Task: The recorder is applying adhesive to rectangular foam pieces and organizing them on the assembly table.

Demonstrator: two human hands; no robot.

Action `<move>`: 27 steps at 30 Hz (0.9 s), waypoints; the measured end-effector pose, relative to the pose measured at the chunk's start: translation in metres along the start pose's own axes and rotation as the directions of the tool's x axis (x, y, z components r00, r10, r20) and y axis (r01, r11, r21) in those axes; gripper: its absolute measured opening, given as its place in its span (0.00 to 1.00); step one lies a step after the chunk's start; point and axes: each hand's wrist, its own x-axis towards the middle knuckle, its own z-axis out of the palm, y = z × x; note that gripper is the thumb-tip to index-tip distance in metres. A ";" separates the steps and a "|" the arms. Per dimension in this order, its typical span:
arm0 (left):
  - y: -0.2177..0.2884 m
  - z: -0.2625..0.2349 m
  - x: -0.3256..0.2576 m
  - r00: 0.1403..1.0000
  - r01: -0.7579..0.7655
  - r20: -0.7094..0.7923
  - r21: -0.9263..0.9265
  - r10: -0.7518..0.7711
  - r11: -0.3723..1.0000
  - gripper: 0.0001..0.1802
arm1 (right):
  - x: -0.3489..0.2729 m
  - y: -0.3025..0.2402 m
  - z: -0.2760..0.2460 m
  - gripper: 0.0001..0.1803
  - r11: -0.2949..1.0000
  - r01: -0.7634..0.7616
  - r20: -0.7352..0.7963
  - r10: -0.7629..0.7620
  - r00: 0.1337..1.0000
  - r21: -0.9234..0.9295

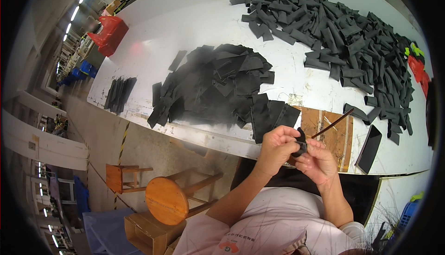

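Between my two hands, above the table's front edge, is a small piece of black fabric [301,143], bent over on itself. My left hand [279,147] pinches it from the left, fingertips at its upper part. Thumb and fingers of my right hand [319,161] are closed on its lower right side. Just beyond my hands lies a brown board [342,139] with a thin dark stick [331,125] slanting over it. Flat black fabric pieces [218,86] form a loose heap to the left of the board.
Rolled black fabric tubes [333,37] cover the table's far right. A dark phone-like slab [369,149] lies right of the board. Small black strips [119,95] and a red plastic bag [109,35] are at the left. Below stand a round wooden stool [167,200] and a cardboard box [150,232].
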 end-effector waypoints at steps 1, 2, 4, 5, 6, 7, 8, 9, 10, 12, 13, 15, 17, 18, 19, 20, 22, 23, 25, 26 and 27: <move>-0.022 -0.001 0.008 0.932 -0.310 -0.116 0.235 0.344 0.921 0.12 | 0.003 0.003 -0.002 0.03 0.999 0.039 -0.005 -0.039 0.999 -0.027; -0.025 0.004 0.007 0.934 -0.305 -0.115 0.235 0.338 0.923 0.12 | 0.004 0.004 -0.001 0.03 0.999 0.041 -0.010 -0.041 0.999 -0.024; -0.026 0.013 0.003 0.673 -0.412 -0.061 0.797 0.737 0.442 0.11 | 0.007 0.003 0.002 0.07 0.948 0.127 0.012 -0.129 0.992 -0.292; -0.028 0.013 0.001 0.704 -0.346 -0.058 0.842 0.708 0.414 0.11 | 0.009 0.002 -0.002 0.10 0.876 0.151 -0.002 -0.170 0.985 -0.457; -0.028 0.013 0.002 0.706 -0.347 -0.060 0.840 0.706 0.418 0.11 | 0.009 0.001 -0.003 0.10 0.876 0.149 -0.006 -0.171 0.985 -0.459; -0.028 0.013 0.003 0.783 -0.399 -0.152 0.621 0.604 0.675 0.09 | 0.008 0.000 -0.005 0.10 0.850 0.175 -0.022 -0.214 0.977 -0.498; -0.027 0.011 0.003 0.861 -0.392 -0.197 0.333 0.470 0.858 0.07 | 0.008 0.000 -0.007 0.11 0.822 0.199 -0.039 -0.259 0.965 -0.533; -0.023 0.007 0.002 0.921 -0.326 -0.135 0.249 0.366 0.912 0.10 | 0.008 0.001 -0.015 0.11 0.826 0.220 -0.025 -0.272 0.962 -0.518; -0.017 0.003 -0.002 0.924 -0.321 -0.133 0.245 0.360 0.915 0.10 | 0.005 0.001 -0.015 0.11 0.827 0.218 -0.033 -0.274 0.961 -0.518; -0.007 -0.001 -0.011 0.999 0.006 0.041 -0.080 -0.002 0.997 0.15 | -0.004 0.001 -0.013 0.11 0.801 0.179 -0.022 -0.233 0.972 -0.571; -0.010 -0.003 -0.014 0.996 0.063 0.063 -0.091 -0.058 0.994 0.19 | -0.009 0.001 -0.010 0.11 0.802 0.175 -0.029 -0.233 0.972 -0.571; -0.008 -0.009 -0.024 0.977 0.126 0.195 -0.188 -0.088 0.974 0.19 | -0.020 0.003 0.001 0.11 0.738 0.188 0.060 -0.196 0.979 -0.648; -0.001 -0.009 -0.037 0.926 0.194 0.367 -0.270 -0.086 0.943 0.22 | -0.029 0.003 0.009 0.11 0.701 0.217 0.117 -0.189 0.975 -0.679; 0.006 -0.006 -0.042 0.927 0.200 0.364 -0.273 -0.091 0.941 0.22 | -0.033 0.002 0.013 0.12 0.659 0.252 0.173 -0.184 0.968 -0.708; 0.012 -0.005 -0.046 0.898 0.234 0.425 -0.249 -0.111 0.940 0.24 | -0.039 0.002 0.019 0.12 0.706 0.237 0.175 -0.160 0.971 -0.667; 0.014 -0.004 -0.050 0.870 0.260 0.477 -0.224 -0.127 0.939 0.28 | -0.044 0.004 0.024 0.12 0.710 0.229 0.174 -0.152 0.973 -0.665; 0.007 -0.009 -0.053 0.855 0.206 0.511 -0.187 -0.084 0.961 0.30 | -0.050 0.006 0.029 0.12 0.582 0.327 0.299 -0.148 0.943 -0.745; 0.007 -0.009 -0.053 0.857 0.142 0.514 -0.170 -0.036 0.975 0.30 | -0.052 0.006 0.031 0.12 0.551 0.329 0.305 -0.138 0.942 -0.767; 0.011 0.002 -0.051 0.941 -0.059 0.331 -0.061 0.076 0.996 0.29 | -0.044 0.002 0.022 0.12 0.481 0.347 0.244 -0.265 0.933 -0.805; 0.011 0.009 -0.050 0.938 -0.053 0.340 -0.063 0.071 0.997 0.29 | -0.039 0.000 0.017 0.12 0.404 0.360 0.198 -0.390 0.899 -0.841; 0.011 0.014 -0.050 0.975 -0.137 0.178 0.030 0.130 0.990 0.29 | -0.038 -0.001 0.014 0.12 0.333 0.358 0.210 -0.407 0.889 -0.872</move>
